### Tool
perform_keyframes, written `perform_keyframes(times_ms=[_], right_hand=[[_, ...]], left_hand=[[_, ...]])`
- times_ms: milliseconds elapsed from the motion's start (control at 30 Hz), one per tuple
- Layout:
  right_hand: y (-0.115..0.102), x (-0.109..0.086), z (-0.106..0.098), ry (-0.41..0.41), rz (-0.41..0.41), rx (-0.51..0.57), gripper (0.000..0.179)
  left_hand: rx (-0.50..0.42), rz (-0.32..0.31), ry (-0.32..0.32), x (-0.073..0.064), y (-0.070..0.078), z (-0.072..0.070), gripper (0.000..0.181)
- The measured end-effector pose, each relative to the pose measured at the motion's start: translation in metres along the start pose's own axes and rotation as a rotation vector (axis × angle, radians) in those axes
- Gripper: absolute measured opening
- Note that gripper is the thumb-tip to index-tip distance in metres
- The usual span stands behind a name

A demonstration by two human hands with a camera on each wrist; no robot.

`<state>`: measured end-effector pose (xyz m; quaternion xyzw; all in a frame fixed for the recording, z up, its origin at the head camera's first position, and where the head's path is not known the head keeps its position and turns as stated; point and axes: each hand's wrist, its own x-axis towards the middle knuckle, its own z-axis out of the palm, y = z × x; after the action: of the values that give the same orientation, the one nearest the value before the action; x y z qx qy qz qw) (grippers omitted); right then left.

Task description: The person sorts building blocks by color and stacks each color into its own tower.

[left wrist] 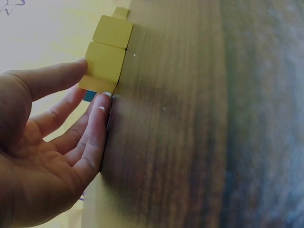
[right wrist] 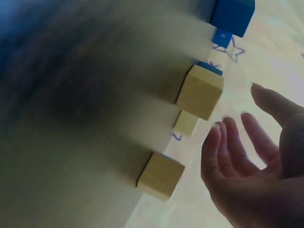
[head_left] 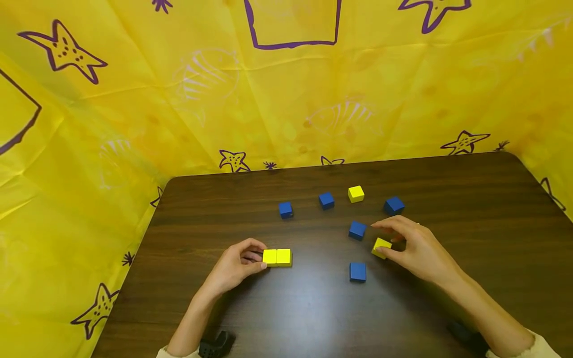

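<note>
My left hand [head_left: 235, 263] pinches the left end of a row of two yellow cubes that sit side by side, the held yellow cube [head_left: 269, 257] against a second yellow cube [head_left: 284, 257]. In the left wrist view, the thumb [left wrist: 71, 73] lies on the near cube's edge while fingertips reach its lower side. My right hand [head_left: 414, 248] hovers around another yellow cube [head_left: 379, 247], its thumb overlapping that cube and its fingers spread apart. The right wrist view shows a gap between this hand [right wrist: 251, 156] and a tan-looking cube [right wrist: 199, 92].
Blue cubes [head_left: 357, 230] [head_left: 357, 272] lie just left of my right hand. Farther back are more blue cubes [head_left: 285, 210] [head_left: 327, 201] [head_left: 394, 205] and a yellow cube [head_left: 355, 194]. The dark wooden table [head_left: 201, 209] ends at a yellow patterned cloth [head_left: 277, 109].
</note>
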<state>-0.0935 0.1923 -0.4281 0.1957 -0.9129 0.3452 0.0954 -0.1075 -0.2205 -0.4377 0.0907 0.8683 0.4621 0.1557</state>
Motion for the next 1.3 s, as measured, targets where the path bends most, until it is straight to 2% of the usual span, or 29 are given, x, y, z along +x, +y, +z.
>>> perform_keyframes(times_ms=[233,500,767,1300], right_hand=[[0.007,-0.006,-0.003,-0.025,-0.013,-0.001,0.049],[0.008,-0.007,-0.001,-0.053,-0.025,0.049,0.045],[0.011,-0.008,0.000,-0.118,0.013,0.080,0.042],[0.010,-0.008,-0.003,-0.199,0.064,0.018,0.046]], left_hand=[[-0.017,0.000,-0.003,-0.001,-0.001,0.002,0.031],[-0.024,0.001,0.001,-0.002,-0.003,0.002,0.031],[-0.020,0.018,0.003,-0.002,-0.003,0.001,0.030],[-0.021,-0.010,0.010,-0.004,-0.001,0.003,0.031]])
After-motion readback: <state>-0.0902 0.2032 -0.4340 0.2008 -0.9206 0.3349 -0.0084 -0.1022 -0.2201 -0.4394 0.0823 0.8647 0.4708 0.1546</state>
